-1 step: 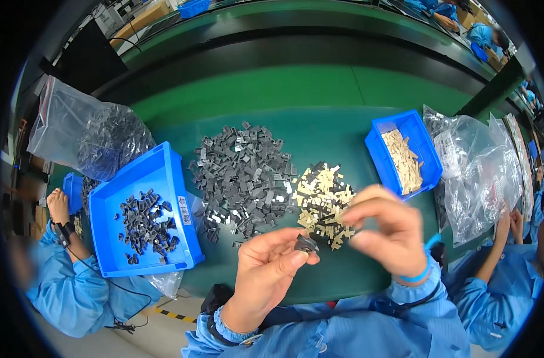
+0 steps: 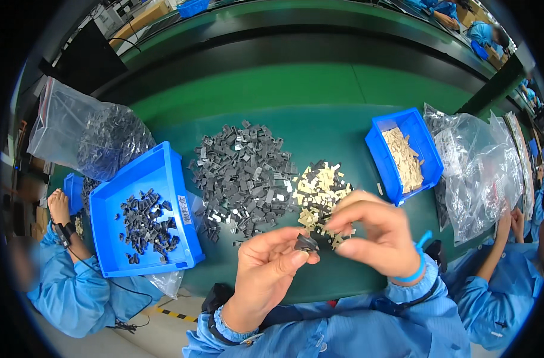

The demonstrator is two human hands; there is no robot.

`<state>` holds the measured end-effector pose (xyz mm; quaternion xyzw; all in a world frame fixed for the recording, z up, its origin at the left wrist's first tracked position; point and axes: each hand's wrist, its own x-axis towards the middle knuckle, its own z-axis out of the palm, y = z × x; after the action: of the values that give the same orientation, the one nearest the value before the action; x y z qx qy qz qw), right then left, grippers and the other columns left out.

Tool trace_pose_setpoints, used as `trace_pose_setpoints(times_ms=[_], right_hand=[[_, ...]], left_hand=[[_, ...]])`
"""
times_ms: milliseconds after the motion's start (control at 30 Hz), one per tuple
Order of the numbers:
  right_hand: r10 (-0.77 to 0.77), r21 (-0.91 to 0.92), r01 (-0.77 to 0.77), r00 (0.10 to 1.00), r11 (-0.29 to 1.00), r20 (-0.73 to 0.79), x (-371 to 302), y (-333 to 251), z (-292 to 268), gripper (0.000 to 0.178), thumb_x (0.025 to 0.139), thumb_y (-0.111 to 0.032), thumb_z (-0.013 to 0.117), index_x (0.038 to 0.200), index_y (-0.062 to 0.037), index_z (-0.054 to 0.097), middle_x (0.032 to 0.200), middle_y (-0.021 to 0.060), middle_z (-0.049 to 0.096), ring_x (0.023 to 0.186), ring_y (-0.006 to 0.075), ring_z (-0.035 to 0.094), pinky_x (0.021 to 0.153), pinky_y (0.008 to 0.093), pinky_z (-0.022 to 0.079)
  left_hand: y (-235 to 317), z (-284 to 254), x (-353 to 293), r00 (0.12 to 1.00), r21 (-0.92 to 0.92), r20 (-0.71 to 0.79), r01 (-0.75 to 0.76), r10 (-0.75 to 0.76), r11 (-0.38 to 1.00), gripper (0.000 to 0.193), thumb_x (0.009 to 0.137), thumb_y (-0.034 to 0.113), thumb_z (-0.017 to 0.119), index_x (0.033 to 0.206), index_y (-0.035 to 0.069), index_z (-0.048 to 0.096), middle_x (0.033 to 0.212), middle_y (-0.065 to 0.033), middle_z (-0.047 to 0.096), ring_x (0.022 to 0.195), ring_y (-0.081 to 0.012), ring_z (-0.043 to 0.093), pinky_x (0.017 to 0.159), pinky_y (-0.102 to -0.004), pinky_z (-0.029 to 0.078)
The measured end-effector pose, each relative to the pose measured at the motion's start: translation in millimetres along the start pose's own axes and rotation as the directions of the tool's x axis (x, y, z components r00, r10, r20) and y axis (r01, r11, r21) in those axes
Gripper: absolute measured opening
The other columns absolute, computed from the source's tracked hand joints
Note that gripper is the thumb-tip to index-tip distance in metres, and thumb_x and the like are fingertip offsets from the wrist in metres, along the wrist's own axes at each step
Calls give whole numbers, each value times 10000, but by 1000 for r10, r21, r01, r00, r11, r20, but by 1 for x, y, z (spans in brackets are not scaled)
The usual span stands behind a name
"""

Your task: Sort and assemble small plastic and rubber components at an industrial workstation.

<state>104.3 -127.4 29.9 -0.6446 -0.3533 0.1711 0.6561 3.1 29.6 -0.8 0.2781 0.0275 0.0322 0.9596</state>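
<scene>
My left hand pinches a small black plastic clip between thumb and fingers, in front of the piles. To its right, my right hand is slightly blurred, its thumb and curled fingertips apart with nothing visible between them. It hovers at the near right edge of a pile of small cream and black pieces. A larger heap of dark grey plastic clips lies left of that pile. Some of the cream pile is hidden behind my right fingers.
At left, a large blue bin holds black parts; behind it lies a clear bag of dark parts. A smaller blue bin at right contains tan strips, beside a loose strip and clear plastic bags. Co-workers sit on both sides.
My right hand has moved left, closer to my left hand. The loose strip beside the small bin has come into sight. My left hand keeps its pinch on the black clip.
</scene>
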Motion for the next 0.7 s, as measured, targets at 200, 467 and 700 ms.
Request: trace_pose_setpoints(times_ms=[200, 467, 700], right_hand=[[278, 501, -340, 940, 796, 198, -3, 11, 14, 146, 808, -84, 627, 914, -5, 566, 792, 11, 555, 698, 84, 524, 642, 209, 417], [283, 677, -472, 881, 564, 379, -1, 24, 10, 97, 813, -50, 585, 881, 18, 568, 766, 44, 590, 735, 98, 571, 660, 220, 443], [352, 611, -472, 881, 636, 315, -5, 28, 20, 76, 748, -30, 551, 692, -34, 499, 666, -27, 508, 607, 25, 449, 531, 188, 336]], left_hand=[[-5, 2, 1, 1000, 64, -10, 28, -28, 998, 296, 787, -57, 574, 1082, -39, 554, 963, -170, 611, 872, -205, 607, 798, -314, 489], [3, 3, -2, 1000, 276, 25, -23, 16, 961, 288, 763, -89, 591, 1049, -72, 565, 898, -173, 626, 794, -201, 634, 727, -288, 520], [7, 11, -4, 995, 732, -8, -62, 99, 678, 328, 725, -79, 638, 1047, -36, 595, 906, -139, 642, 808, -163, 628, 720, -260, 509]])
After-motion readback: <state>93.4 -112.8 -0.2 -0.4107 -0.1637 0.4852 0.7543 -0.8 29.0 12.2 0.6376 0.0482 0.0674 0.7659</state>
